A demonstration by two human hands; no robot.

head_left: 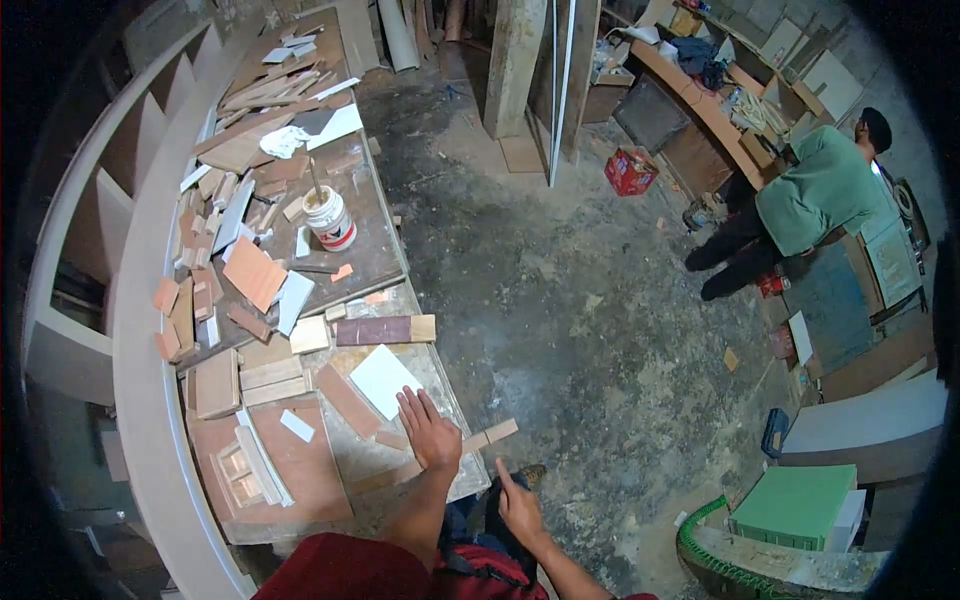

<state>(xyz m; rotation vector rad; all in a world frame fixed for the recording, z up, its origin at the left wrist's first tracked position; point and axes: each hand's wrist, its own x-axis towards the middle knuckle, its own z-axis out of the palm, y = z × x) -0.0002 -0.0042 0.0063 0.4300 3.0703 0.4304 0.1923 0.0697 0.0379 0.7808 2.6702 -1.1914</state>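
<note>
My left hand (pixel 434 437) lies over the front right edge of the workbench, its fingers stretched out and touching the corner of a white square panel (pixel 386 381). Under its wrist runs a narrow wooden strip (pixel 492 436), whose end juts past the bench edge. A reddish-brown board piece (pixel 350 401) lies beside the panel. My right hand (pixel 521 508) hangs off the bench, below the strip's end, with the index finger extended and nothing visible in it; its other fingers are partly hidden. A maroon block with a pale wooden end (pixel 385 330) lies farther up the bench.
A small wooden frame piece (pixel 246 470) rests at the bench's near left. Farther back are a white tub (pixel 329 219) with a stick in it and piled offcuts (pixel 265 100). A co-worker (pixel 815 190) bends at the right. A green hose (pixel 692 545) curves by a green-topped box (pixel 797 505).
</note>
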